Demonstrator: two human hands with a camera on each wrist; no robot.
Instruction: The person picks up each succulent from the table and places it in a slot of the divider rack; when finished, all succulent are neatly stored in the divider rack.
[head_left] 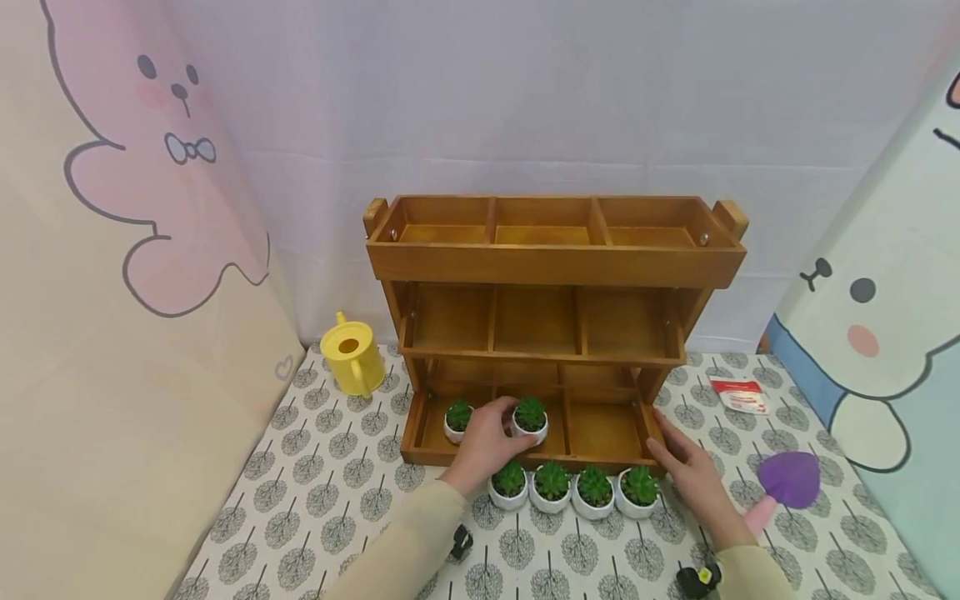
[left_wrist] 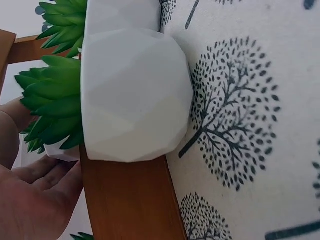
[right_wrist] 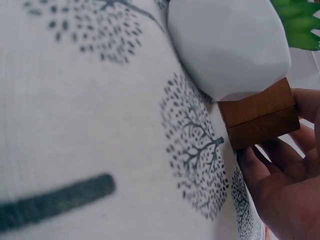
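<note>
My left hand (head_left: 486,442) holds a small potted succulent (head_left: 530,417) in a white pot, between thumb and fingers, at the middle compartment of the bottom tier of a wooden shelf (head_left: 558,264). Left of that hand, another potted succulent (head_left: 458,417) stands in the left compartment. At the bottom tier's right end, my right hand (head_left: 693,475) grips the side board (right_wrist: 262,117), thumb over its upper edge and fingers against the outside. Several potted succulents (head_left: 552,483) line up on the cloth along the shelf's front; one white pot (left_wrist: 135,95) fills much of the left wrist view.
A yellow watering can (head_left: 352,358) stands left of the shelf. To the right lie a red and white packet (head_left: 740,396) and a purple toy shovel (head_left: 790,480) with a pink handle. Tree-print cloth (head_left: 337,525) covers the table, with printed curtains around it.
</note>
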